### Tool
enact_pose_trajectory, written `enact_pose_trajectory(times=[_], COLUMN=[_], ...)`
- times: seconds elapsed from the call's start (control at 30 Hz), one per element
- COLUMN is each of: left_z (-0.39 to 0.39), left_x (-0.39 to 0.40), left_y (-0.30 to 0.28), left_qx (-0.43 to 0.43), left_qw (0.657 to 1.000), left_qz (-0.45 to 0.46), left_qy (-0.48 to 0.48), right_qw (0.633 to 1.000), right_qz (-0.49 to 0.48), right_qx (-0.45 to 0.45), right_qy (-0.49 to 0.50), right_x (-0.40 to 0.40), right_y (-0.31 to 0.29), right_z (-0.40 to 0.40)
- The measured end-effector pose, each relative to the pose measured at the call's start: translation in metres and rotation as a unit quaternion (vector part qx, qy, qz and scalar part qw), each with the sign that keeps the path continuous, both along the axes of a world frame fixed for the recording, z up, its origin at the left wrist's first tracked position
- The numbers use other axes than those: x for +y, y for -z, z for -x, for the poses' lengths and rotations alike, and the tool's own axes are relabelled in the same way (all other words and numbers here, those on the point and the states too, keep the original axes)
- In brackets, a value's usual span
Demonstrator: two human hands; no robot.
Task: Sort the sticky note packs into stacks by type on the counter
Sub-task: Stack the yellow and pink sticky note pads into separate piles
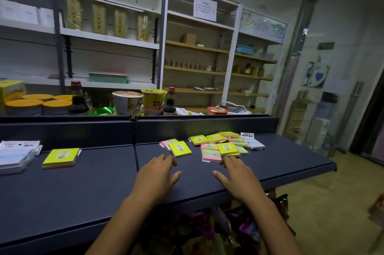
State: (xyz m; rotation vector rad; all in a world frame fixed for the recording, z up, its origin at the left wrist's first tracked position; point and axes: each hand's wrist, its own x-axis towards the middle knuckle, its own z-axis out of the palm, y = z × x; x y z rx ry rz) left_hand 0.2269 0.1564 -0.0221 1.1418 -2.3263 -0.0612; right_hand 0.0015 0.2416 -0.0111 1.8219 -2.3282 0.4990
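Note:
On the dark blue counter (93,182) a stack of yellow sticky note packs (60,158) lies at the left, with a stack of white packs (17,154) at the far left. A loose spread of yellow, pink-green and white packs (224,143) covers the right part. One yellow pack (180,148) lies just beyond my left hand (158,173), whose fingers are straight and hold nothing. My right hand (239,177) hovers flat with its fingertips at a pink pack (211,156) and a yellow pack (228,148). A white pack (254,143) sits at the spread's right end.
A raised dark back panel (187,128) borders the counter. Behind it stand soy sauce bottles (169,102), instant noodle cups (127,102) and orange-lidded tubs (37,103). Shelving lines the wall. The counter's right end (332,166) drops to the floor.

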Motion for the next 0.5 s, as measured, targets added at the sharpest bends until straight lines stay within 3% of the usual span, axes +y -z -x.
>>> enact_pose_trajectory(times=[0.5], left_z=[0.042], left_x=[-0.102], left_y=[0.004], left_qx=[0.021], left_qw=[0.999], left_qz=[-0.022], left_qy=[-0.041], right_qw=[0.999], right_qz=[0.018], right_qx=[0.005], right_qy=[-0.035], right_x=[-0.112], right_y=[0.007], right_z=[0.048])
